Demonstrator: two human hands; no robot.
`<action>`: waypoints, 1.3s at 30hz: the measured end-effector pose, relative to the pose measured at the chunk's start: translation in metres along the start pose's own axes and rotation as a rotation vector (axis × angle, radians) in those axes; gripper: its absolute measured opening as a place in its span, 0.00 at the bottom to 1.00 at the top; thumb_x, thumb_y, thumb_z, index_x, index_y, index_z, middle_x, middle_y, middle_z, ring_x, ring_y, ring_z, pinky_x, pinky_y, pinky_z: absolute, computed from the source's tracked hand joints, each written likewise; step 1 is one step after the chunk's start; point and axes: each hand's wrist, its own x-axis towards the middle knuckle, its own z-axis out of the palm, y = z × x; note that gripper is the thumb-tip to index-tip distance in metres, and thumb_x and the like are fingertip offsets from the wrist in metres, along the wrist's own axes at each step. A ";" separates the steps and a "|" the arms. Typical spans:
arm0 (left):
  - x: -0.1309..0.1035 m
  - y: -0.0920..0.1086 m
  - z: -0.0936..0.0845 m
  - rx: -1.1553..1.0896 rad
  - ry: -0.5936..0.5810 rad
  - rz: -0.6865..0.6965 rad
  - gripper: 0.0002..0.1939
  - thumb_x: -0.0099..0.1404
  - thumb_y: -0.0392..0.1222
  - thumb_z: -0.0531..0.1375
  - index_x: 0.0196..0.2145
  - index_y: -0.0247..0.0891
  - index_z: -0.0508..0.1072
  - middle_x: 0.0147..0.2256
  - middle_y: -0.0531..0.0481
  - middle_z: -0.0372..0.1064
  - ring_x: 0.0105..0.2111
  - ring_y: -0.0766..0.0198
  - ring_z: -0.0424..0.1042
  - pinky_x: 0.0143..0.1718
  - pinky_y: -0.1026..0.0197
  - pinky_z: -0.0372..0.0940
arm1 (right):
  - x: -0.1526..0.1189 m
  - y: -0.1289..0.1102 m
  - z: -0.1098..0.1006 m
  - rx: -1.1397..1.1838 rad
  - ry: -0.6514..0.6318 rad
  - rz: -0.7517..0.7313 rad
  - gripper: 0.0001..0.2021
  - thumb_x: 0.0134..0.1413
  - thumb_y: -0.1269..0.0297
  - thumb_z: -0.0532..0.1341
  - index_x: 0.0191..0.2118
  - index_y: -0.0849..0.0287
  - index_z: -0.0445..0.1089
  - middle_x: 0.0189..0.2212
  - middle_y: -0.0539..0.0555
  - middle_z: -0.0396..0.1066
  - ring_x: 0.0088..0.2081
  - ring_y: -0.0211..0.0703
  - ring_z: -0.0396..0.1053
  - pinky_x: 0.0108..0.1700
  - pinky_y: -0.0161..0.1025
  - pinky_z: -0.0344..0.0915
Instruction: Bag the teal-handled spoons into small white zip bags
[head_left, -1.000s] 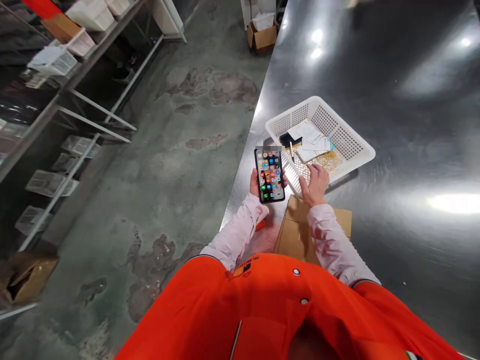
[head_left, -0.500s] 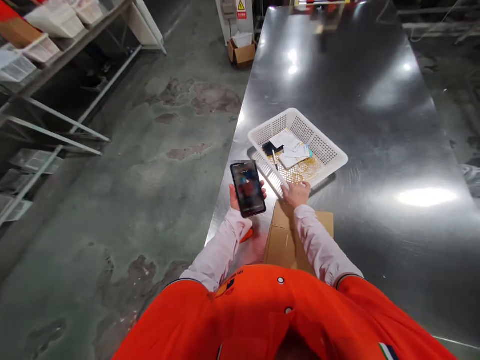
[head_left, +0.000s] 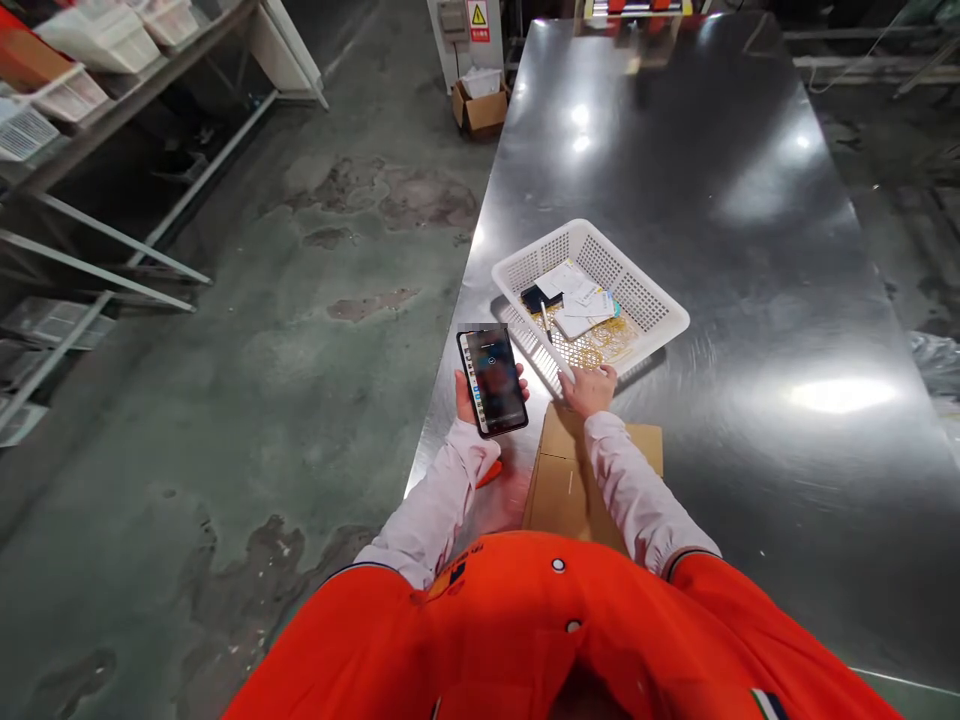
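Note:
My left hand [head_left: 465, 397] is closed around a black smartphone [head_left: 496, 385], its lit screen facing up at me. The screen's content is too blurred to read. My right hand [head_left: 591, 387] grips the near rim of a white plastic basket [head_left: 651, 300], fingers over the edge. Inside the basket lie white cards and papers [head_left: 581, 305], a small black object [head_left: 538, 298], a pen [head_left: 546, 320] and many yellow rubber bands [head_left: 611, 340]. Flattened cardboard [head_left: 574, 490] lies under my right forearm.
A long steel table [head_left: 750, 300] stretches away ahead, with bright reflections. On the left a rack [head_left: 150, 80] holds white baskets. An open cardboard box [head_left: 481, 108] stands on the floor by a cabinet [head_left: 454, 50] with a warning sign. An orange item [head_left: 489, 474] lies by my left wrist.
The phone's screen display has changed, with a light strip now along its left side. Both hands keep their holds; the whole view has shifted slightly.

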 end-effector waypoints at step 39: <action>-0.016 -0.003 0.019 -0.043 0.032 0.011 0.48 0.67 0.76 0.46 0.62 0.29 0.70 0.48 0.30 0.77 0.49 0.42 0.79 0.51 0.42 0.73 | 0.001 0.010 0.006 -0.052 -0.020 -0.024 0.24 0.69 0.50 0.50 0.40 0.62 0.78 0.32 0.60 0.78 0.34 0.48 0.67 0.54 0.51 0.47</action>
